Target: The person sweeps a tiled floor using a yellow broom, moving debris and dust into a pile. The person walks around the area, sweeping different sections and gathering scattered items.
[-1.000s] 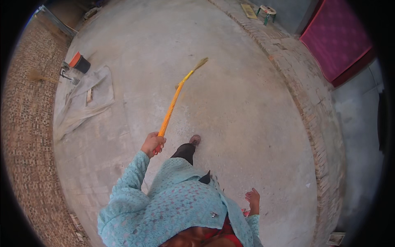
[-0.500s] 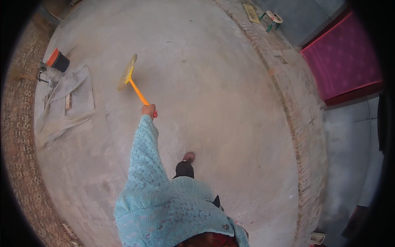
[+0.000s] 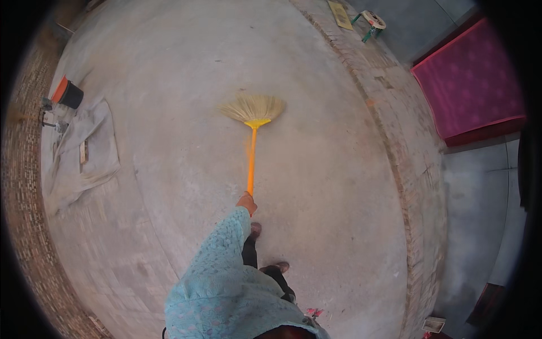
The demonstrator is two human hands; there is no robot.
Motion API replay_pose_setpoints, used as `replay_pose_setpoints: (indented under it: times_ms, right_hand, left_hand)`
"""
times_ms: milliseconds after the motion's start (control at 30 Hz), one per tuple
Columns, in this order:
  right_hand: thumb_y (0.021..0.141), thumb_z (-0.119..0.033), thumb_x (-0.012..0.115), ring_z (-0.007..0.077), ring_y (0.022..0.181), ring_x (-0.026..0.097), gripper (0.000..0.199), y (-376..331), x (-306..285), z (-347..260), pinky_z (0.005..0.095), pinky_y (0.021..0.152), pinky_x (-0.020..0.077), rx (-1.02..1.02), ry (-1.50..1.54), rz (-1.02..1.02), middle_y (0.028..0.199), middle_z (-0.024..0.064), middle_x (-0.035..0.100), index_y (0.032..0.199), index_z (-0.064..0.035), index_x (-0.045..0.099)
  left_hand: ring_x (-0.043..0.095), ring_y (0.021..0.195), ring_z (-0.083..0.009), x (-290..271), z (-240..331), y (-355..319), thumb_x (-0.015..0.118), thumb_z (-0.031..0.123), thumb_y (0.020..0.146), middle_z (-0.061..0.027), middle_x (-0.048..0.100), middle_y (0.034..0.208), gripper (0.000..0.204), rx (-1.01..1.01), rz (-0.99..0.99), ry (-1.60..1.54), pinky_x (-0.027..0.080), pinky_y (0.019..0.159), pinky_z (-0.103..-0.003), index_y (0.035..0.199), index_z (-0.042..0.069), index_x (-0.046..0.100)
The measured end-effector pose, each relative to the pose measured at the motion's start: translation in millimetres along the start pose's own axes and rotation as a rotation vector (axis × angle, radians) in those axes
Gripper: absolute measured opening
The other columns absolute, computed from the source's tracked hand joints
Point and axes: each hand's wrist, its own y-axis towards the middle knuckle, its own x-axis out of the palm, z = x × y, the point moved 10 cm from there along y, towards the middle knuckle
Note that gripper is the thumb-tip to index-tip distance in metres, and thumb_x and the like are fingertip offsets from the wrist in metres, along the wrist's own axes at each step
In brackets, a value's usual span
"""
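Observation:
In front of me, my left hand (image 3: 247, 203) is closed round the lower end of an orange broom handle (image 3: 252, 161). At its far end, the broom (image 3: 252, 107) has a yellow collar and a wide fan of straw-coloured bristles, spread on the grey concrete floor (image 3: 327, 186). A light blue lacy sleeve covers my left arm. My feet, in dark reddish shoes, stand just behind the hand, one ahead of the other. My right hand does not show; a small pink-red bit (image 3: 314, 312) beside my body is too unclear to name.
At left, a black and orange bucket (image 3: 70, 95) stands near a brick wall (image 3: 22, 186), with a pale sheet (image 3: 101, 164) on the floor. A raised brick edge (image 3: 389, 152) runs along the right. Beyond it are a stool (image 3: 372, 21) and a magenta curtain (image 3: 471, 79).
The broom has swung from the left to straight ahead, its bristles now fanned towards me. My left hand has moved right and nearer, and a second foot has come into view.

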Motion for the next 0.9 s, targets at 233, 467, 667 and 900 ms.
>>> replay_pose_setpoints:
  times_ms: [233, 467, 667, 900]
  right_hand:
    - [0.075, -0.017, 0.045, 0.0254, 0.076, 0.056, 0.028, -6, -22, 2, 0.0338, 0.063, 0.0459, -0.020, -0.010, 0.003, 0.089, 0.0175, 0.055, 0.100, -0.0031, 0.045]
    - [0.074, -0.018, 0.046, 0.0268, 0.079, 0.056, 0.025, -12, -23, -6, 0.0344, 0.065, 0.0457, -0.060, -0.023, 0.019, 0.092, 0.0188, 0.055, 0.093, -0.0022, 0.049]
    - [0.073, -0.019, 0.047, 0.0280, 0.082, 0.056, 0.023, -26, -11, -20, 0.0348, 0.067, 0.0456, -0.286, -0.220, 0.026, 0.095, 0.0199, 0.055, 0.087, -0.0014, 0.053]
    - [0.073, -0.018, 0.048, 0.0270, 0.083, 0.056, 0.024, -94, 3, -23, 0.0336, 0.070, 0.0452, -0.787, -0.670, 0.149, 0.096, 0.0194, 0.055, 0.087, 0.0001, 0.055]
  left_hand:
    - [0.057, 0.073, -0.0342, 32, -47, -159, 0.056, 0.015, 0.063, -0.0210, 0.057, 0.074, 0.044, 0.193, -0.394, 0.333, 0.045, 0.064, -0.041, 0.101, 0.001, 0.038]
    - [0.056, 0.073, -0.0332, -8, -37, -243, 0.059, 0.013, 0.058, -0.0170, 0.058, 0.077, 0.058, 0.299, -0.348, 0.007, 0.044, 0.065, -0.042, 0.114, 0.013, 0.042]
    - [0.057, 0.066, -0.0332, -79, -36, -227, 0.058, 0.006, 0.058, -0.0185, 0.057, 0.071, 0.060, 0.265, -0.018, -0.073, 0.045, 0.058, -0.040, 0.115, 0.011, 0.039]
    - [0.043, 0.034, -0.0147, -121, -41, -93, 0.048, 0.001, 0.068, -0.0062, 0.044, 0.054, 0.027, -0.069, 0.071, -0.655, 0.034, 0.026, -0.026, 0.093, 0.003, 0.040]
